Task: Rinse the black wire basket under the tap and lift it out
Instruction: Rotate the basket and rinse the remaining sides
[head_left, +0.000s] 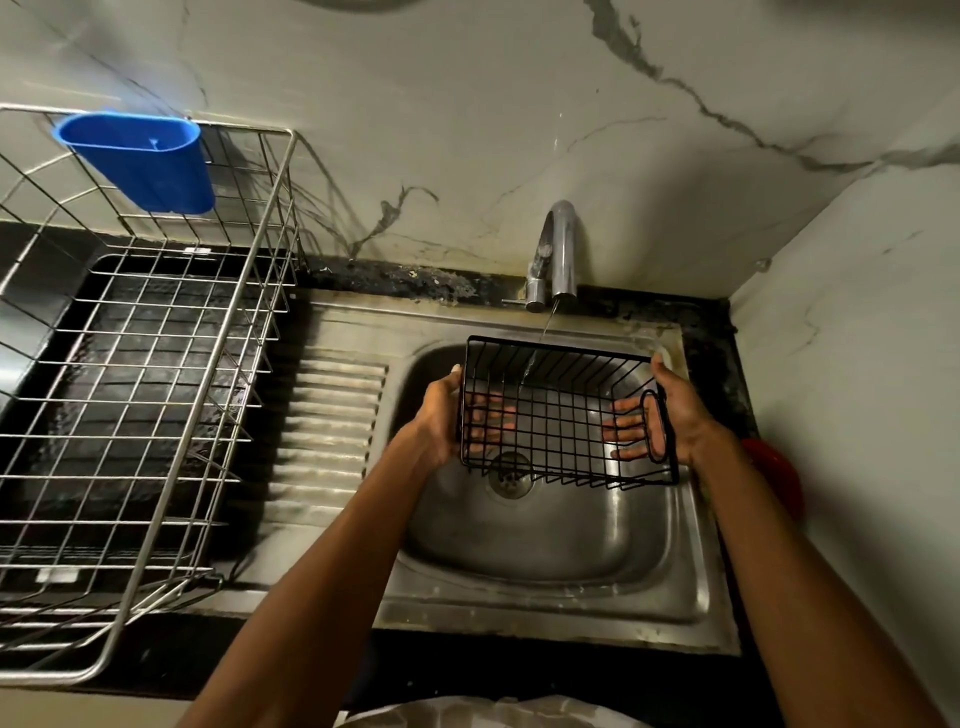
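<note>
Both hands (441, 415) (680, 410) grip black wire basket (561, 415) | under running tap (558, 254) | over sink (675, 561)

This is a home kitchen, at the washing-up corner. A stainless steel sink (545, 551) with a ribbed drainboard (332, 431) is set in a black stone counter (156, 660), its tap (558, 254) running against marble-patterned wall tiles (467, 130). A wire dish rack (140, 395) with a blue plastic cutlery holder (140, 161) stands just beside it.

black wire basket (561, 415), blue caddy (140, 161), grey-veined wall (467, 130)
</note>
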